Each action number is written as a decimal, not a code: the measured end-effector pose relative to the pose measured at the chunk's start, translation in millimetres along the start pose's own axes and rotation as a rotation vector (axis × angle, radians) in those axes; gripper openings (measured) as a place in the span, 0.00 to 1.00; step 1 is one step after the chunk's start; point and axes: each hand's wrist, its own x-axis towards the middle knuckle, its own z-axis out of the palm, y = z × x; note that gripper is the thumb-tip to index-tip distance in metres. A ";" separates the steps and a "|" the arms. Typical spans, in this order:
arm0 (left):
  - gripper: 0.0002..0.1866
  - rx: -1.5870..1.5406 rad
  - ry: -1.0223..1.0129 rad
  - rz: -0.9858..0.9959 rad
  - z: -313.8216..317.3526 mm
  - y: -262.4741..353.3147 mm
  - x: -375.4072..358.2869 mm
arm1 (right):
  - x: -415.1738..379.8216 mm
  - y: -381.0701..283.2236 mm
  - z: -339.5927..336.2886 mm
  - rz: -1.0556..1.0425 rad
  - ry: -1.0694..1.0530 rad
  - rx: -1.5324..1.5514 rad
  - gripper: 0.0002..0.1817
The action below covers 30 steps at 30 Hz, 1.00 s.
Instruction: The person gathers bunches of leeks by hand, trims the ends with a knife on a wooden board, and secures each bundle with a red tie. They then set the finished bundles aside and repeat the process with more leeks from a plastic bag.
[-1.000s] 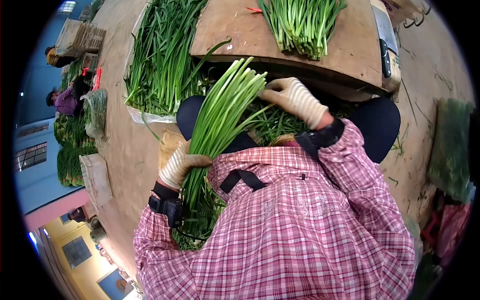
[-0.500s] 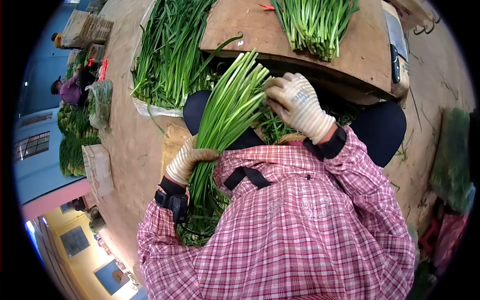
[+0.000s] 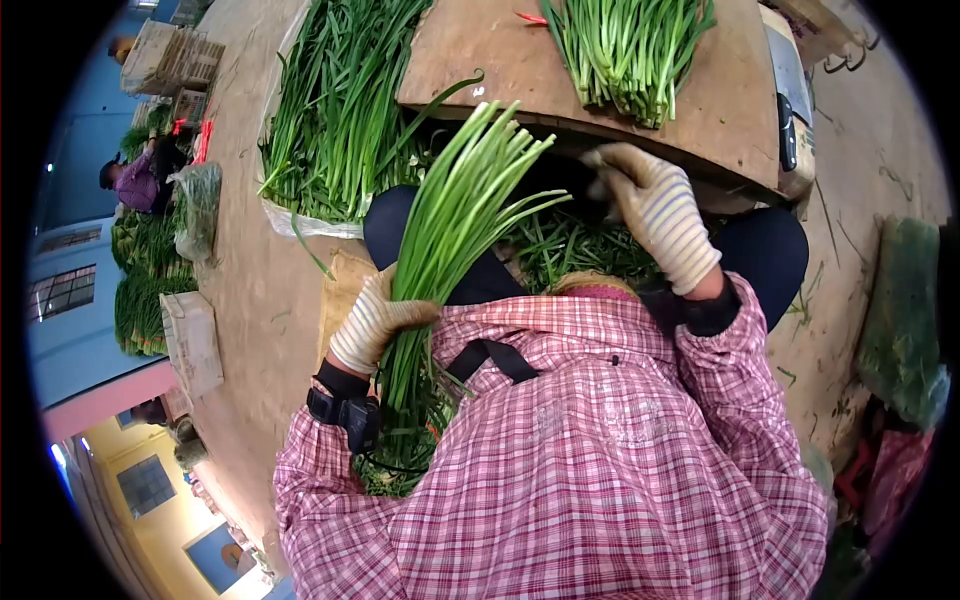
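My gloved left hand (image 3: 378,320) is wrapped round a bunch of long green stalks (image 3: 455,200), whose pale ends fan out upward and to the right. To the right of the bunch, my gloved right hand (image 3: 650,205) is raised with its fingers bent. Its fingertips are blurred against a dark gap, so anything between them cannot be made out. A second bunch of stalks (image 3: 635,60) lies on the wooden board (image 3: 490,50) in front of me. A large heap of green leaves (image 3: 345,110) rests on plastic sheeting at the left of the board.
Loose trimmings (image 3: 580,250) lie between my knees. At the board's right edge is a black-handled knife (image 3: 787,130). A wrapped green bundle (image 3: 900,320) stands far right. Another person (image 3: 135,183) sits at the far left near crates (image 3: 192,345) and stacked greens.
My right hand has moved away from the bunch to the right and its wrist has turned. A few stalks now splay out to the right. My left hand has kept its hold.
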 end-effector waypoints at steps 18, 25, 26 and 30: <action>0.28 0.206 0.032 0.023 -8.2 -0.7 -7.8 | 21.0 21.4 -32.5 0.001 -0.294 -1.039 0.16; 0.33 0.298 -0.033 0.128 -6.2 -16.4 0.6 | 41.0 10.7 33.2 -0.090 -0.084 -0.147 0.24; 0.32 0.324 -0.032 0.173 -5.4 -17.5 0.7 | 42.6 11.8 33.3 0.020 -0.219 -0.112 0.26; 0.32 0.290 -0.023 0.172 -10.5 -25.0 5.2 | 42.0 26.4 42.1 0.045 -0.244 0.095 0.21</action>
